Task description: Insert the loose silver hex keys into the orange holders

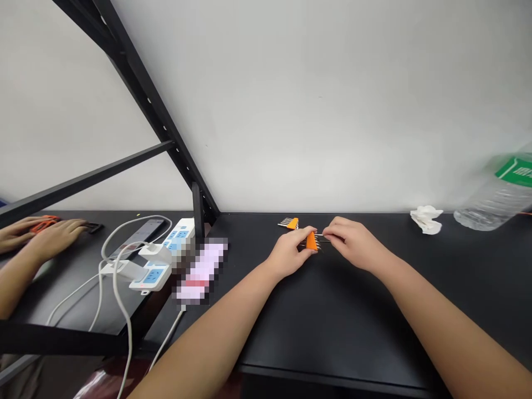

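Between the thumb and fingers of my left hand (287, 255) is an orange hex key holder (311, 242), with several thin metal keys sticking out of its right side. Just to the right, my right hand (349, 241) pinches the end of one metal hex key (323, 236), which reaches toward the holder. Whether that key sits in its slot cannot be made out. Behind my left hand a second orange hex key holder (293, 223) lies on the black table, its keys pointing left.
A crumpled tissue (426, 219) and a clear plastic bottle (484, 208) stand at right. To the left are a blurred-out phone (204, 271), a white power strip (153, 277), cables and a black metal frame (158, 113). Beyond it, another person's hands (56, 238) hold something orange.
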Available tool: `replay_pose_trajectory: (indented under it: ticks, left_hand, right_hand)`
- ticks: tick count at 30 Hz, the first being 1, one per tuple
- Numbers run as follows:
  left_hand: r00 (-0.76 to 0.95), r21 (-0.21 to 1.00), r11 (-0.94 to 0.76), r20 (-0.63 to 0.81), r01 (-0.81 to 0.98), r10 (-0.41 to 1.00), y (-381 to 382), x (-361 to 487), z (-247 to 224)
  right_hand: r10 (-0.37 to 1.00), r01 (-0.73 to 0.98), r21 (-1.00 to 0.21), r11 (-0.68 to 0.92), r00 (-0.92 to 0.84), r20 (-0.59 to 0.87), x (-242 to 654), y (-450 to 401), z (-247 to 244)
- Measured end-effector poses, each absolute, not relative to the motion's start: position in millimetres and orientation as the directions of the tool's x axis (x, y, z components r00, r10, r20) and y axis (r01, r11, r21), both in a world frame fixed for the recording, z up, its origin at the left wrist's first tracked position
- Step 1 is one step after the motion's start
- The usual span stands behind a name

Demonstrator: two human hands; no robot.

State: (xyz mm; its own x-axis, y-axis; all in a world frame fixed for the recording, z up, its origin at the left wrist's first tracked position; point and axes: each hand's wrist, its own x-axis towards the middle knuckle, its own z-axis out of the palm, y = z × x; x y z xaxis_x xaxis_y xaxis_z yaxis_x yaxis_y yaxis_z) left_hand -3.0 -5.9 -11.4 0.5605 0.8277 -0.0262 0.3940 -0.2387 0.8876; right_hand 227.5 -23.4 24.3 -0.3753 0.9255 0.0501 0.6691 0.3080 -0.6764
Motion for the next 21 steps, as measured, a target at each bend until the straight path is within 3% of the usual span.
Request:
replay_pose_trajectory:
  ticks: [16,19,21]
  left_hand:
    - [0.602,0.869,-0.283,-0.022,0.407,0.798,-7,-1,-1]
    - [0.613,0.873,-0.297,-0.003,0.388,0.79,-7,-1,-2]
    - [0.611,0.883,-0.31,0.032,0.354,0.791,-6,0,-3]
  right_hand:
    - [0.917,0.663,-0.684,0.305,-0.397,0.024,224,-25,25]
    - [0.936,0.596,-0.777,0.204,-0.351,-0.024,214,-27,28]
    - [0.954,0.481,-0.876,0.041,-0.279,-0.109,208,-27,26]
